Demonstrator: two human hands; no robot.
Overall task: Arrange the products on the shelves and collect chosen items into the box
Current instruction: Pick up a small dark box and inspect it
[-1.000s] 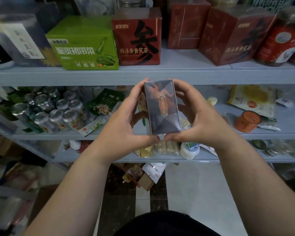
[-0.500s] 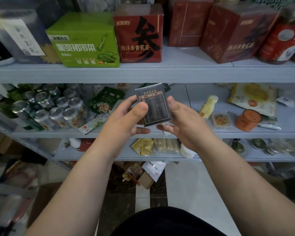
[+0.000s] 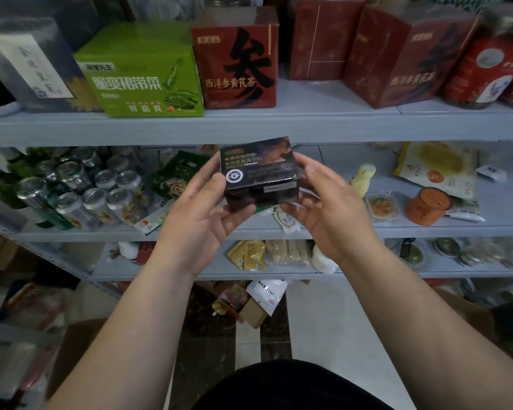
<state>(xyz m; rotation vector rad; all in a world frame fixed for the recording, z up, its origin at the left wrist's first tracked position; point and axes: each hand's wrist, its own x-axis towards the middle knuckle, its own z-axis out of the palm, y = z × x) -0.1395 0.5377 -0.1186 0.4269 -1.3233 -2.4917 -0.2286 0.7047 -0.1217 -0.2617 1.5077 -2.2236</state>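
We hold the small dark glossy cardboard box (image 3: 259, 170) in the air before the grey metal shelf rack (image 3: 101, 128), tilted, w/ its printed face to us. Our left hand (image 3: 202, 214) grips its left side, thumb on the face by the round seal; our right hand (image 3: 326, 214) grips the right side, thumb at the upper corner. At 9 o'clock from the box stand silver drink cans (image 3: 101, 196), at 11 o'clock a green carton (image 3: 139, 72).
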